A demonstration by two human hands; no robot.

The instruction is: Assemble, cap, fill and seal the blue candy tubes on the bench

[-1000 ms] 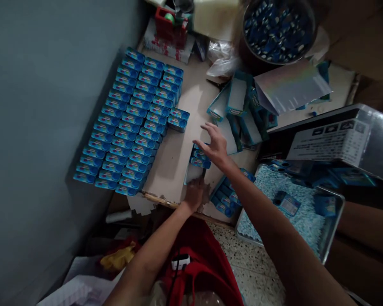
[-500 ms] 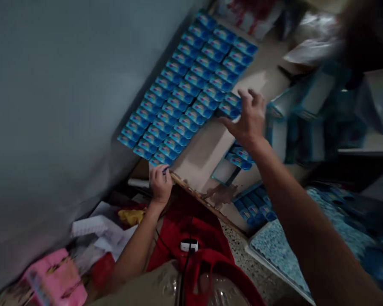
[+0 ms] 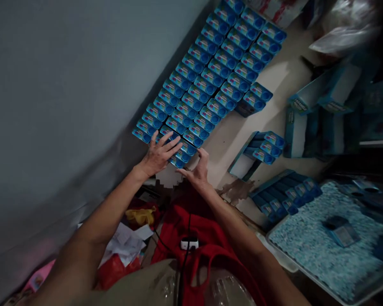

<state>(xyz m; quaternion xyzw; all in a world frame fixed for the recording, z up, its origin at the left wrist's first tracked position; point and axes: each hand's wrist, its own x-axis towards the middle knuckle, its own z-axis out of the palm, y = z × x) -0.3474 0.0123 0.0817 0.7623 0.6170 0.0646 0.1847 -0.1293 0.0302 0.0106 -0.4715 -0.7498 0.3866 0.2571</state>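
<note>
Rows of small blue boxes (image 3: 210,76) with round blue marks on top stand packed together on a pale table beside the wall. My left hand (image 3: 158,155) rests at the near end of the rows, its fingers spread across the box tops. At the near right corner is my right hand (image 3: 199,170), thumb and fingers apart around the end boxes; part of its contact is hidden. A pair of similar boxes (image 3: 257,95) stands against the right side of the rows.
An open carton (image 3: 242,163) with several boxes lies right of the rows. More blue boxes (image 3: 284,193) sit beside a tray of pale blue pieces (image 3: 309,238). Larger blue cartons (image 3: 306,123) stand farther right. Papers (image 3: 124,240) and cloths lie below left.
My right hand has moved from beside the separate boxes down and left to the near end of the rows. My left hand has spread over the box tops. The view has shifted.
</note>
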